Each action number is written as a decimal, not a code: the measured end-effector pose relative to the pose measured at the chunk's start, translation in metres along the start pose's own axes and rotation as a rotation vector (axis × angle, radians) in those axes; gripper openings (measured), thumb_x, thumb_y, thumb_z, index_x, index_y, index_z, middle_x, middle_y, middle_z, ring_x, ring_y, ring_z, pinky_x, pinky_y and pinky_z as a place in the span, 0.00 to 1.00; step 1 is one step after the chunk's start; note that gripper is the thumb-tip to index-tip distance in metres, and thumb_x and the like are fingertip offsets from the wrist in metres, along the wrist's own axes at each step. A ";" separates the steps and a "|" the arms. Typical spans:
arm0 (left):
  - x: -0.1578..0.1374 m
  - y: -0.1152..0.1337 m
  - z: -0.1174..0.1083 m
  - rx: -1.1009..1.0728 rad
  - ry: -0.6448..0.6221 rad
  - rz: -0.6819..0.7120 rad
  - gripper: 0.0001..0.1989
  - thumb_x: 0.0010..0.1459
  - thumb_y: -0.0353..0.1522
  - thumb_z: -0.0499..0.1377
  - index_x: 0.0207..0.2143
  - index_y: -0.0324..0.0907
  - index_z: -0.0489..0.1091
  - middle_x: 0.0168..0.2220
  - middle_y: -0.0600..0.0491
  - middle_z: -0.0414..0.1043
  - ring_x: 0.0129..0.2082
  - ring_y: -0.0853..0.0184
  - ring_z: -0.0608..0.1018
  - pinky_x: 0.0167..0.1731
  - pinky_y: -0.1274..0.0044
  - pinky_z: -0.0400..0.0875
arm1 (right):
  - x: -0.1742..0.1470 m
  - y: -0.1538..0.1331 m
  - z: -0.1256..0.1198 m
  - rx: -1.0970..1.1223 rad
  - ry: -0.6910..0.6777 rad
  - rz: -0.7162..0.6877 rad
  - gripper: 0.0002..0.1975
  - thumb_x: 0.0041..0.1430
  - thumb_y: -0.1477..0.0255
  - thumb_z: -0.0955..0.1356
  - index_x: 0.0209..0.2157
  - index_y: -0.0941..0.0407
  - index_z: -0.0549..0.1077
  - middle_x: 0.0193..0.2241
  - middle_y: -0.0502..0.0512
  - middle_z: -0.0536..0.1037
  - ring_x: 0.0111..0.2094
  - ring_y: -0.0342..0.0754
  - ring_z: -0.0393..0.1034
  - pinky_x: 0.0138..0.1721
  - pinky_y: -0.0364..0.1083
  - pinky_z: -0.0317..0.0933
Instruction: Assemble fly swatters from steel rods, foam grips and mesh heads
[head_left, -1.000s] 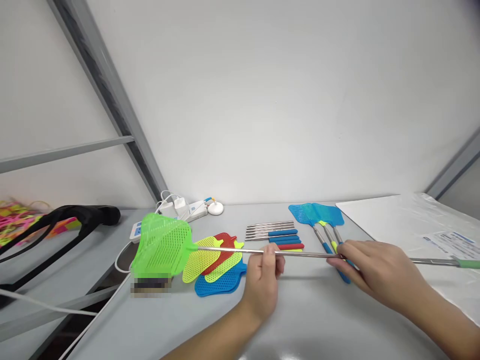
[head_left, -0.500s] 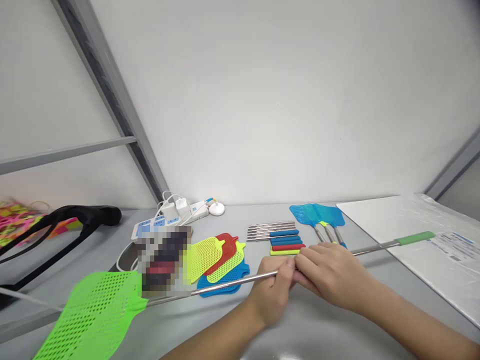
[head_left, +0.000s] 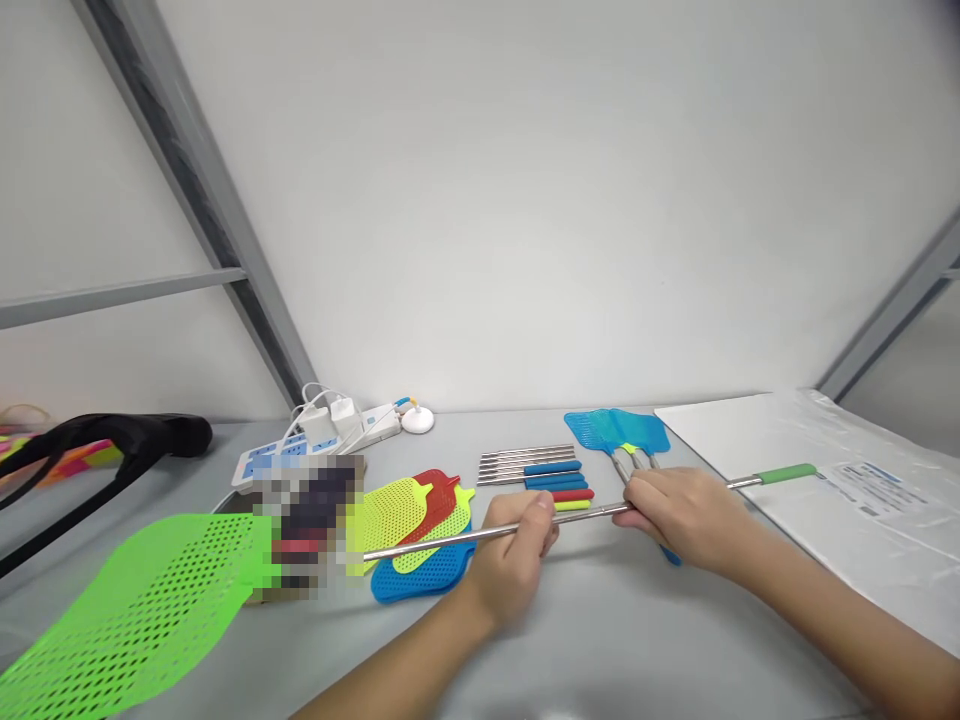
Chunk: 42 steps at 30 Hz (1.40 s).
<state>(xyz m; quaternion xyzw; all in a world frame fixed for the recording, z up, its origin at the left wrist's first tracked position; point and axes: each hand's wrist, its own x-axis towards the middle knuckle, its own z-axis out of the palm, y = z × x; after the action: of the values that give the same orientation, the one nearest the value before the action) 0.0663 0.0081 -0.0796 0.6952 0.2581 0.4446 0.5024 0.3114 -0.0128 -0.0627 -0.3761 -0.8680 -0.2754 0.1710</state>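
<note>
A long fly swatter [head_left: 585, 516] lies level across both hands, with a bright green perforated head [head_left: 157, 600] at the left, a thin metal rod and a green grip [head_left: 787, 474] at the right. My left hand [head_left: 514, 555] is closed round the middle of the rod. Further right, my right hand [head_left: 679, 520] grips the rod on the handle side. Behind my left hand lie loose swatter heads: yellow [head_left: 394, 515], red [head_left: 442, 500] and blue [head_left: 424, 572]. Metal rods [head_left: 525, 455] and coloured grips [head_left: 555, 470] are laid out beyond the hands.
Several blue-headed swatters [head_left: 619, 430] lie behind my right hand. A white plastic-wrapped package [head_left: 750, 430] covers the right side. Power strips [head_left: 285, 455] with plugs and cables stand at back left. A black strap-like object [head_left: 150, 440] is at far left; a pixelated patch hides something beside the heads.
My hands have moved apart along the rod, showing bare metal between them. The right hand is now closer to the green grip. The view has shifted slightly to the right.
</note>
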 end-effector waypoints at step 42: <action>0.022 0.019 -0.031 0.026 0.107 -0.171 0.26 0.66 0.43 0.47 0.17 0.44 0.48 0.16 0.58 0.46 0.21 0.69 0.51 0.26 0.74 0.49 | 0.010 -0.010 -0.001 -0.123 0.053 0.158 0.19 0.72 0.65 0.56 0.25 0.55 0.61 0.20 0.48 0.64 0.21 0.43 0.55 0.23 0.45 0.40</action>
<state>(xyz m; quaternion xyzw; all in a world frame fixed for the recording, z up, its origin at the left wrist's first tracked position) 0.0479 0.0336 -0.0513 0.6524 0.3486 0.4332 0.5150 0.2975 -0.0137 -0.0603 -0.4458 -0.8122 -0.3235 0.1920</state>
